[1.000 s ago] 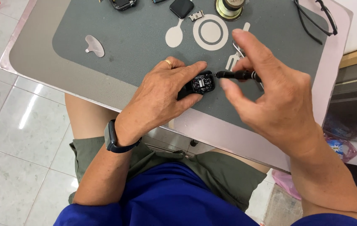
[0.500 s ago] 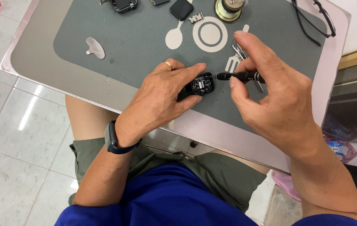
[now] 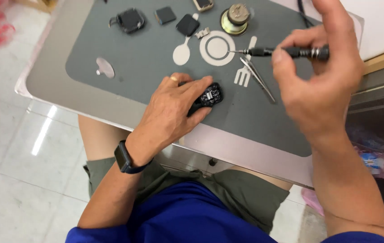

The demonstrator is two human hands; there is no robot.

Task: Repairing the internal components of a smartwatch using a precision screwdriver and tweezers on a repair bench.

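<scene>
Two hands are working here — your left hand [image 3: 174, 110] is pinning the small black opened device [image 3: 210, 95] to the grey mat [image 3: 156, 58], while your right hand [image 3: 320, 72] is pinching the precision screwdriver [image 3: 291, 52] above the tweezers [image 3: 258, 78] — so keep that hold firm and bring the tip down squarely.

Mat [image 3: 147, 67] lies on the desk [image 3: 48, 76], leaving the desk's left and near edges bare. Near the mat's middle, left hand [image 3: 174, 112] rests over a small device [image 3: 210, 95]. Right of it, tweezers [image 3: 258, 80] lie slanted on the mat. Right hand [image 3: 322, 85] is above the mat's right side, holding a screwdriver [image 3: 286, 52] level, tip pointing left. Along the far edge: watch body [image 3: 129, 20] at left, then two small square parts [image 3: 166, 15] [image 3: 187, 24], then a round tin [image 3: 235, 20]. A small disc [image 3: 105, 68] lies toward the mat's left edge.
</scene>
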